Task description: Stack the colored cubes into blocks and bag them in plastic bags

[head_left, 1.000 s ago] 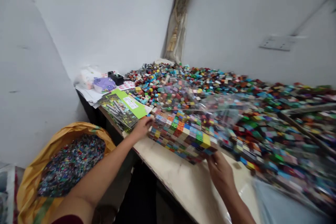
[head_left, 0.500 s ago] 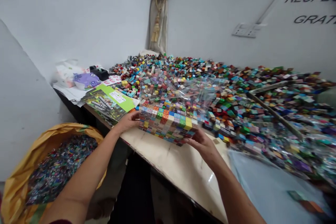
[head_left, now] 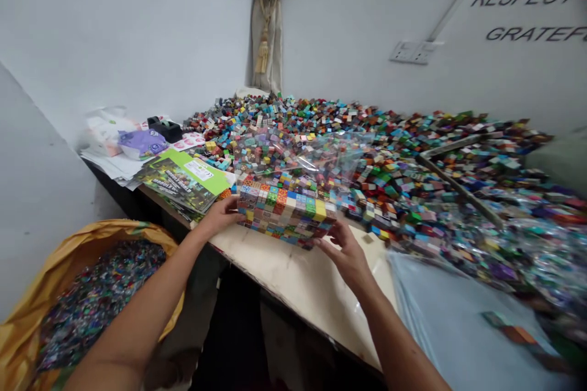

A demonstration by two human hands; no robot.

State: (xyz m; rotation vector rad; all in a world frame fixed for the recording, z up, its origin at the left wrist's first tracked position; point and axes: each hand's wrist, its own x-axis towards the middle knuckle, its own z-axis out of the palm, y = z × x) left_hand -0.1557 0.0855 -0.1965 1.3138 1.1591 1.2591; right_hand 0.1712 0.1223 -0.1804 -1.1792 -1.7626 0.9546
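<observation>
A clear plastic bag packed with a block of small coloured cubes sits at the near edge of the pale table. My left hand grips the block's left end, fingers curled on it. At the block's right front corner, my right hand holds it with bent fingers. The bag's open top rises loose behind the block.
A huge heap of loose coloured cubes covers the table behind. Green printed booklets lie left of the block, with papers and a black tape holder beyond. A stack of clear bags lies at right. A yellow sack of small pieces stands below left.
The bagged block has come down and leftward to rest at the table edge. Both hands stay on its ends. My view has swung right, showing wall lettering.
</observation>
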